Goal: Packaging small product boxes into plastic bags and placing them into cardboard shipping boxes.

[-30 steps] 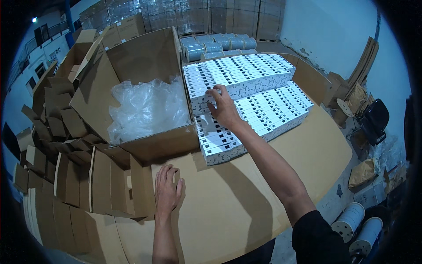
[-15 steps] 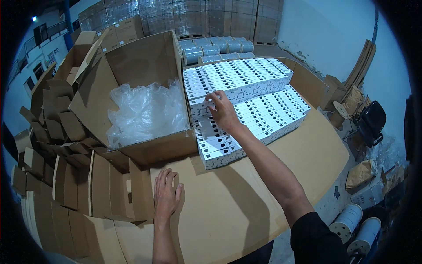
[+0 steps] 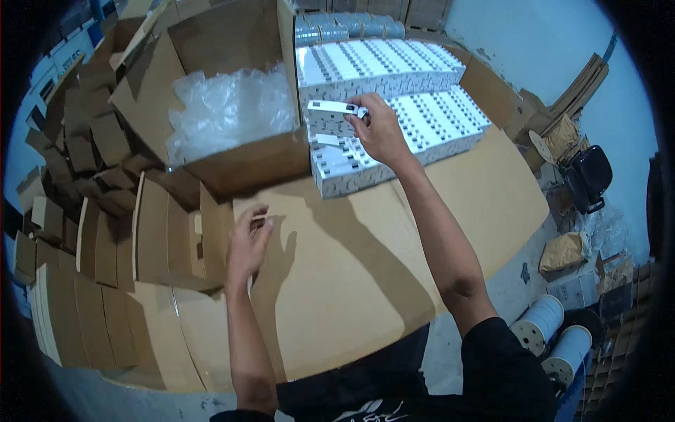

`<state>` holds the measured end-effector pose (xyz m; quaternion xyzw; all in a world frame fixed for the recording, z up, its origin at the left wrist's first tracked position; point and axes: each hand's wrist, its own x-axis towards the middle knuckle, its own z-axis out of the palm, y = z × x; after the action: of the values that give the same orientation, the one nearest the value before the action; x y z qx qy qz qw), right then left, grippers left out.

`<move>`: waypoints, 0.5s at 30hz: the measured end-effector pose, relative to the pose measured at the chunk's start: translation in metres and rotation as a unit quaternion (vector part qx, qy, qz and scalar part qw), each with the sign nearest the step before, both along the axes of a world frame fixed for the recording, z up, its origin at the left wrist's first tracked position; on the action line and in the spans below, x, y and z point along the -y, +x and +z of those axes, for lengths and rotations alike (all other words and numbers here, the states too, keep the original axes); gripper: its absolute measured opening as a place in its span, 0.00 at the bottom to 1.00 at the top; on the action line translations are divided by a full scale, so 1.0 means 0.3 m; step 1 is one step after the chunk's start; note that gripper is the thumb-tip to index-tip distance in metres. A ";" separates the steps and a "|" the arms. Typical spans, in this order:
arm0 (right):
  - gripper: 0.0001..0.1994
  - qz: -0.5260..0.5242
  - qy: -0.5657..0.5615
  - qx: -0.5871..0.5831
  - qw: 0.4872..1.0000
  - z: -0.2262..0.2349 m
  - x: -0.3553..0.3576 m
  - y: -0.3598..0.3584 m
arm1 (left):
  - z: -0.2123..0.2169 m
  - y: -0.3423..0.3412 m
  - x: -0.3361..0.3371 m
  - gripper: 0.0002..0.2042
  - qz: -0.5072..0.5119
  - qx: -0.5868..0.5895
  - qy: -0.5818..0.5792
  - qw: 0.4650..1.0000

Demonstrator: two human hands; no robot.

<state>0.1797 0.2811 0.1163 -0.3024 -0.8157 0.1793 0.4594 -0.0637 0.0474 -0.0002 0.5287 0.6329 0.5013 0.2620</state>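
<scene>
Brown cardboard-topped table, storeroom setting, pale blue wall far right.

Near: left hand, palm down, fingers loosely spread and holding nothing, resting at the edge of a row of flat folded cartons standing on end at the table's left. More folded cartons piled beyond them, far left.

Middle: right hand, arm stretched forward, fingers closed on one small white box. Box held level, lifted just above the near end of the stacked rows of white boxes, which lie in stepped tiers across the far right half of the table.

Far left of the hand: large open carton, flaps up, lined with crumpled clear plastic, touching the white stack's left side.

Far: grey tape rolls in a row behind the stack.

Right floor: black chair, brown paper sack, two white spools.
</scene>
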 end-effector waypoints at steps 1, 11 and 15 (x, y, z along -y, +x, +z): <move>0.12 -0.006 -0.009 0.008 1.000 0.000 0.050 0.020 | 0.018 0.019 0.002 0.18 -0.006 0.008 -0.009 1.000; 0.13 0.124 -0.193 -0.056 0.972 -0.192 0.530 -0.098 | 0.209 0.056 0.092 0.19 -0.048 0.381 -0.108 0.917; 0.12 0.151 -0.337 -0.068 0.927 -0.259 0.574 -0.141 | 0.153 0.012 0.092 0.14 -0.004 0.345 -0.133 0.929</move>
<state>0.1374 0.1090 0.0386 -0.2994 -0.7101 0.5309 0.3526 -0.0602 0.0197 0.0458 0.2859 0.5623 0.5626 0.5345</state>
